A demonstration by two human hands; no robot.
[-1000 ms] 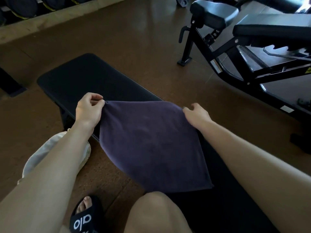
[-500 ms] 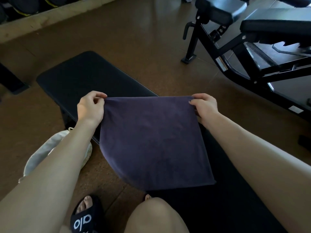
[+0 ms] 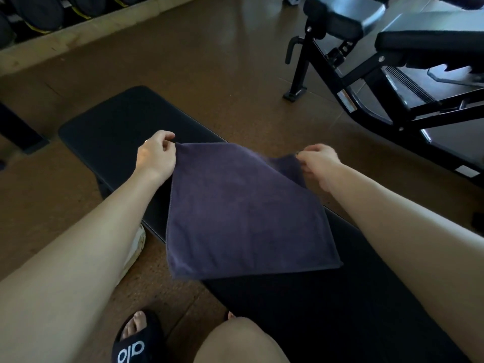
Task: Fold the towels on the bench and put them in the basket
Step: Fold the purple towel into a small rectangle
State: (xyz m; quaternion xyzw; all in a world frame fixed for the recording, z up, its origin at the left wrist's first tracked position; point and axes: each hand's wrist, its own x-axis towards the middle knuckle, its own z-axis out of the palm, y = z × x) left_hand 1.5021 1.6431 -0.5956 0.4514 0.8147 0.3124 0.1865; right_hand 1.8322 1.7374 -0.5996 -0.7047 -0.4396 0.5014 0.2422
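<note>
Towel [image 3: 243, 213] (dark purple) over bench [image 3: 117, 127], both hands pinching its far corners, left hand [image 3: 157, 155], right hand [image 3: 319, 163]

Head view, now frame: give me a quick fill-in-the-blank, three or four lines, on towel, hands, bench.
1. The left hand and the right hand each pinch a far ____ of the towel.
2. The towel's colour is dark ____.
3. The towel is spread over a flat black ____, which runs from far left to near right.
4. The slide sandal on the floor carries ____ lettering.

Missing words: corner; purple; bench; white
</note>
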